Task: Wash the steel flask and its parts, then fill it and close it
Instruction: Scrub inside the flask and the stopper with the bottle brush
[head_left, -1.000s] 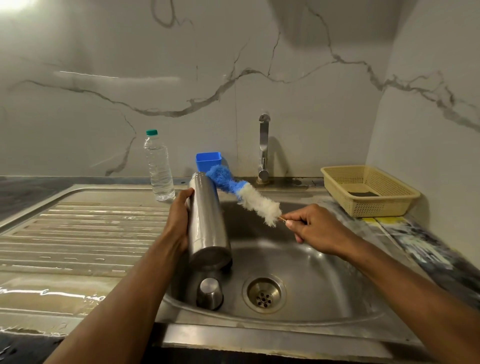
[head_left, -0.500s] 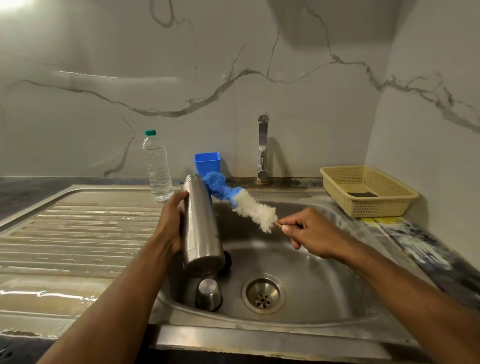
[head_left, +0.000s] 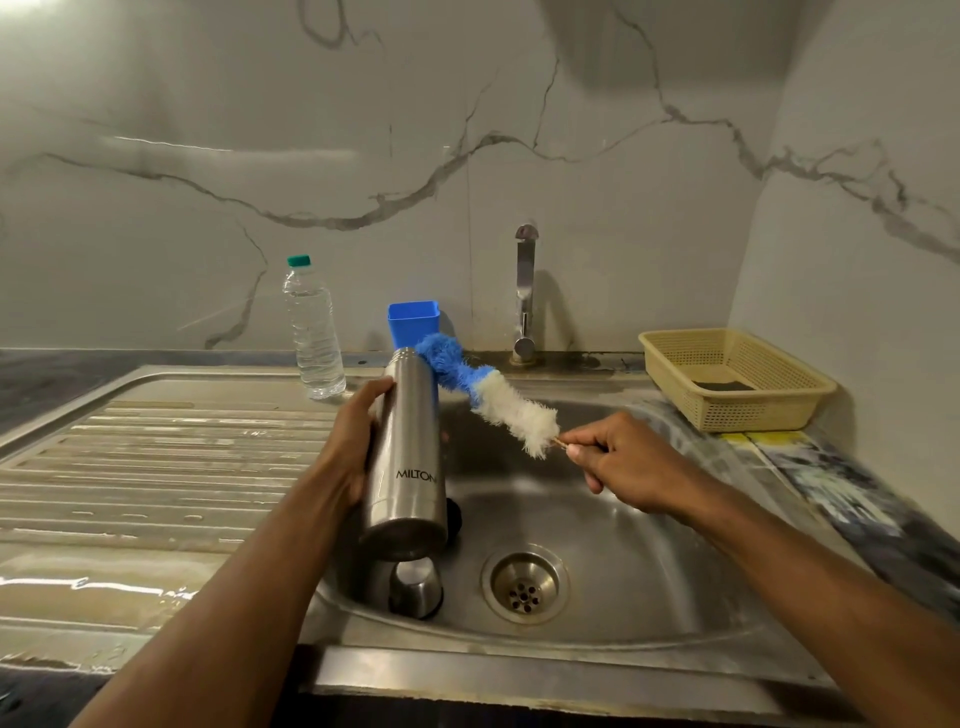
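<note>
Nearest me, at the front left of the sink basin (head_left: 649, 587), one steel flask cap (head_left: 415, 587) stands just left of the drain (head_left: 524, 587), with a small dark part (head_left: 455, 519) half hidden behind the flask above it. My left hand (head_left: 353, 447) is wrapped around the one steel flask (head_left: 405, 457), held tilted over the basin's left edge with its mouth pointing away; "MILTON" reads clearly on its side. My right hand (head_left: 618, 462) pinches the thin handle of a single bottle brush (head_left: 488, 395), white bristles nearest my fingers, blue bristles at the tip, which sits at the flask's mouth. The basin's right half lies open around the drain, and the ribbed drainboard (head_left: 156, 467) to the left is wet and bare. Along the back edge stand one clear water bottle (head_left: 313, 332) with a green cap, one blue plastic cup (head_left: 414, 322) and the tap (head_left: 524, 296). One beige basket (head_left: 737, 379) sits at the counter's far right corner.
</note>
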